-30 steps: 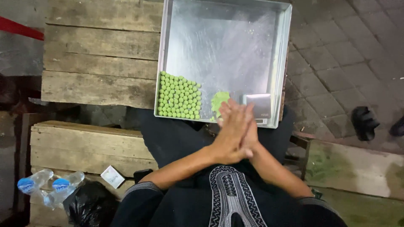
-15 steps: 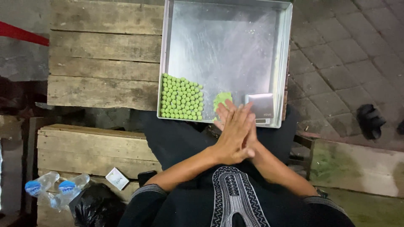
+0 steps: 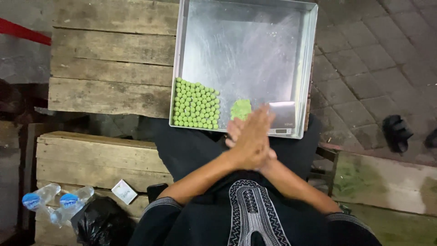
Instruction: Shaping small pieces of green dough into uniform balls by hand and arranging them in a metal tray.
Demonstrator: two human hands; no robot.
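Nearest, the left hand (image 3: pixel 249 142) lies flat over the right hand (image 3: pixel 237 132), palms pressed together, fingers straight and closed against each other; whatever sits between the palms is hidden, so I cannot tell what they hold. The hands hover over the near edge of the square metal tray (image 3: pixel 309 68), which overhangs the wooden bench (image 3: pixel 109 68) toward the person's lap. Just beyond the fingertips lies a lump of green dough (image 3: pixel 241 109), beside a small digital scale (image 3: pixel 282 119) in the near right corner; the rows of small green dough balls (image 3: pixel 196 104) fill the near left corner. Risks, as a judgement: a knock from the wrists could tip the overhanging tray; uneven pressure could flatten a piece; a dropped ball could roll and scatter the neat rows.
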